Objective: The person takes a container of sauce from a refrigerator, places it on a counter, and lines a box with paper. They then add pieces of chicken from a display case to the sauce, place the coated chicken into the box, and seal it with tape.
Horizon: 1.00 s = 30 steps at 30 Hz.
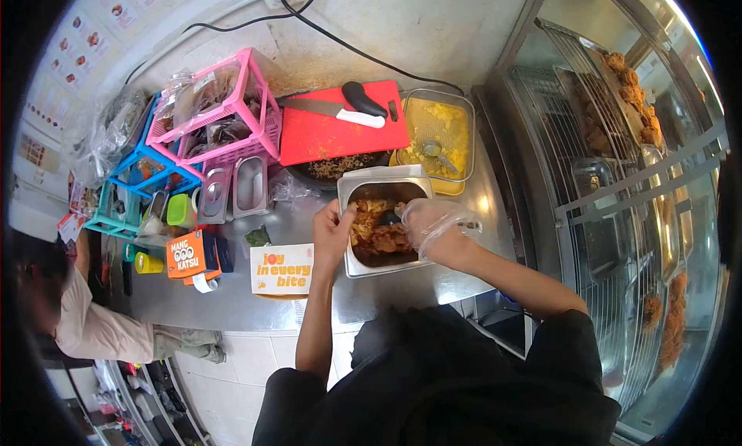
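Note:
A deep steel food pan stands at the front of the steel counter, with fried chicken pieces in reddish-brown sauce inside. My left hand is closed on its left rim, thumb over the edge. My right hand wears a loose clear plastic glove and reaches over the right rim into the pan. Its fingers are bent together beside a dark spot among the chicken; what they hold, if anything, is hidden. Left of the pan lies a white box lid printed "joy in every bite".
Behind the pan, a red cutting board bearing knives rests over a dark bowl. Right of it sits a tray of yellow food. Stacked baskets and an orange box stand left. A glass cabinet bounds the right; another person stands left.

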Each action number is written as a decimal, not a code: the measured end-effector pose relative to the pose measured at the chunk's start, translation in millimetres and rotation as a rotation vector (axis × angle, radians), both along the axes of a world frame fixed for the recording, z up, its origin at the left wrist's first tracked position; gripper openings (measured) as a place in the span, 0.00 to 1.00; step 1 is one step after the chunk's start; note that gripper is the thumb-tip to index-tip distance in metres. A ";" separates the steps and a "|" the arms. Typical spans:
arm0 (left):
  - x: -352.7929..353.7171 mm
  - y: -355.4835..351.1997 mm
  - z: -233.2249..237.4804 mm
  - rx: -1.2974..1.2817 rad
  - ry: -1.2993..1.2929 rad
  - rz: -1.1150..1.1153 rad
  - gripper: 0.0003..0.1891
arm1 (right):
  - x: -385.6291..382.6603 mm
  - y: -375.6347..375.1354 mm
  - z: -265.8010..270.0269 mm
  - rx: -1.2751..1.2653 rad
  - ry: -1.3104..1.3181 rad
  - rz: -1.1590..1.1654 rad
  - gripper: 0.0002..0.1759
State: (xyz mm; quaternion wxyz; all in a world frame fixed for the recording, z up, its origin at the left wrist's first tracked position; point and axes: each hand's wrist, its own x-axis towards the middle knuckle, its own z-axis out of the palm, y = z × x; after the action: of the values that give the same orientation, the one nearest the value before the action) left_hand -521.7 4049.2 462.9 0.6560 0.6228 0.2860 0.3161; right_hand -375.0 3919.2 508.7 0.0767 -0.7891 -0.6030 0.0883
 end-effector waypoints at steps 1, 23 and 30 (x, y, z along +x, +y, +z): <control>-2.9 0.1 0.2 0.113 0.064 -0.006 0.05 | -0.2 -0.3 7.1 0.118 0.031 0.008 0.09; 84.8 -29.6 17.7 1.251 1.019 -0.010 0.03 | 6.2 -33.8 -110.5 0.252 0.630 -0.231 0.14; 98.5 -41.1 16.1 1.316 1.118 -0.013 0.02 | 11.4 -66.7 -162.1 0.352 0.388 -0.116 0.22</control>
State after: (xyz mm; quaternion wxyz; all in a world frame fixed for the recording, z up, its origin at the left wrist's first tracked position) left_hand -423.1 4008.1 479.1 -0.0736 0.9419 0.3221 0.0607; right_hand -363.6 3852.5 346.6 0.3317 -0.7653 -0.5368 0.1269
